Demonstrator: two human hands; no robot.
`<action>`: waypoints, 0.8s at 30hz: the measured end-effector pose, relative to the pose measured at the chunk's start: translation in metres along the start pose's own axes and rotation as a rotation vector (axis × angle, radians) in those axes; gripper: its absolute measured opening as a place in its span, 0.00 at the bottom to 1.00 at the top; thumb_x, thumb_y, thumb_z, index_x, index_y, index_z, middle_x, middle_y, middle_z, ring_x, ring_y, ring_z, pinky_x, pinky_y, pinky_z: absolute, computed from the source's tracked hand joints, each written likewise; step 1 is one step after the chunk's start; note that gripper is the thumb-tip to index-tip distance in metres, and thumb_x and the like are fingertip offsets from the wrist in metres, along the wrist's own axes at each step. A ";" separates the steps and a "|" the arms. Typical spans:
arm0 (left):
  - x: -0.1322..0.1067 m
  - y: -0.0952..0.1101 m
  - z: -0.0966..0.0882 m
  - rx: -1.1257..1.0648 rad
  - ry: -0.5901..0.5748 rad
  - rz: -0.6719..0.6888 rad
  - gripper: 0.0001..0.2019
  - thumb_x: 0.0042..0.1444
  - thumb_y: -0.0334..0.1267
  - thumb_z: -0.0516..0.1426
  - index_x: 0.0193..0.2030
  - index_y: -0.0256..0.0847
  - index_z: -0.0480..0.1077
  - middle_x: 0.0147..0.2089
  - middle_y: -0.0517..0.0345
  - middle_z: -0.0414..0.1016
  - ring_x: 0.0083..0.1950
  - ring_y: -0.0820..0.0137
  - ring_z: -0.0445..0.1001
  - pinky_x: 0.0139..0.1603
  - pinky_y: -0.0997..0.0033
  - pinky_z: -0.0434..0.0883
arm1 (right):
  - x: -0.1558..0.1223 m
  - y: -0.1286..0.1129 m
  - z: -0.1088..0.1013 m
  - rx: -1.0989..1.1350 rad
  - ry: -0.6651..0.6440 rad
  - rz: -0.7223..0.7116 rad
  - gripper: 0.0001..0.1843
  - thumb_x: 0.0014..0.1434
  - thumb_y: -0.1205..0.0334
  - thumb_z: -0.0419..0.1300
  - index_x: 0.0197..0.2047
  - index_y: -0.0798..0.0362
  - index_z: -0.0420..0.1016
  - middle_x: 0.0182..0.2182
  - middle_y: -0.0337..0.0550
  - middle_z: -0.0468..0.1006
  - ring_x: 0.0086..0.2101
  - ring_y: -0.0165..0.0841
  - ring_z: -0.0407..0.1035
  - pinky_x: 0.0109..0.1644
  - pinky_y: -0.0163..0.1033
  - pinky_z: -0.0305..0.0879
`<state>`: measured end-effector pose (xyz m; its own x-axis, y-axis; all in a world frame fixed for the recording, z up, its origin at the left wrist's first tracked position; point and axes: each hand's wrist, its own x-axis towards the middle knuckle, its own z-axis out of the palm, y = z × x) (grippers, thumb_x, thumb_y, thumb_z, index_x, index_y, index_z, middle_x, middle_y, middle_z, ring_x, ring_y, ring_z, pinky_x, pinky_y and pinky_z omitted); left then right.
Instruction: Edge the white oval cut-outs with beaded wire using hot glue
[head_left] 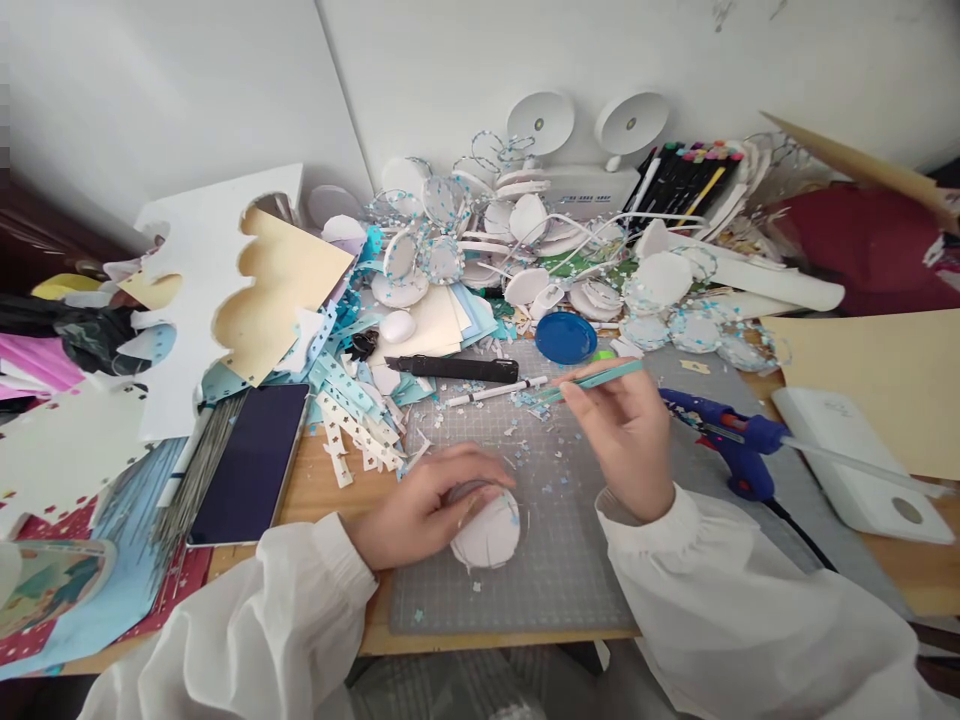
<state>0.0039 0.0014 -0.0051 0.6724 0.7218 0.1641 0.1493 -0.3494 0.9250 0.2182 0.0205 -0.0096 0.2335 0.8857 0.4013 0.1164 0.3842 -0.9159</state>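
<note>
My left hand [442, 500] has its fingers curled round a white round disc [487, 532] with a few small blue bits near its upper edge, low over the grey cutting mat [570, 590]. Teal tweezers [604, 375] are pinched in my right hand [634, 430], their tips pointing left into a scatter of tiny paper stars [529, 398]. Just beyond those tips lies a white pen [499, 391], with a black utility knife [454, 369] behind it. A blue round lid [566, 338] sits past the tweezers. What my left fingertips touch behind the disc is partly hidden.
A blue glue gun [739, 430] with its cord lies right of my right hand, beside a white flat box [862, 465]. On the left are a dark phone [251, 465] and punched paper strips [352, 400]. White discs wound with star-studded wire [442, 260] crowd the back.
</note>
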 end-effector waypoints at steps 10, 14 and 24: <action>-0.002 -0.002 0.002 0.136 -0.096 0.163 0.16 0.65 0.29 0.49 0.56 0.41 0.70 0.50 0.47 0.78 0.53 0.64 0.74 0.55 0.61 0.70 | -0.005 0.012 0.002 -0.123 -0.154 0.003 0.08 0.55 0.65 0.66 0.30 0.49 0.70 0.31 0.42 0.80 0.37 0.37 0.77 0.41 0.43 0.77; -0.003 -0.002 0.000 0.168 0.115 0.116 0.17 0.64 0.27 0.49 0.57 0.43 0.69 0.53 0.49 0.75 0.56 0.65 0.71 0.57 0.62 0.69 | -0.002 0.013 0.003 -0.193 -0.160 -0.024 0.07 0.56 0.65 0.65 0.29 0.49 0.70 0.32 0.43 0.80 0.38 0.38 0.77 0.39 0.43 0.76; -0.001 -0.006 0.002 -0.126 0.613 -0.112 0.03 0.61 0.36 0.56 0.40 0.39 0.70 0.31 0.60 0.72 0.28 0.76 0.72 0.31 0.77 0.70 | 0.009 0.012 -0.012 -0.360 -0.129 -0.033 0.06 0.56 0.63 0.64 0.30 0.50 0.70 0.29 0.42 0.78 0.34 0.37 0.75 0.35 0.41 0.74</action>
<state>0.0037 0.0013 -0.0113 0.1148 0.9738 0.1963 0.0833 -0.2063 0.9749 0.2330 0.0297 -0.0167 0.1031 0.9086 0.4047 0.4589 0.3175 -0.8298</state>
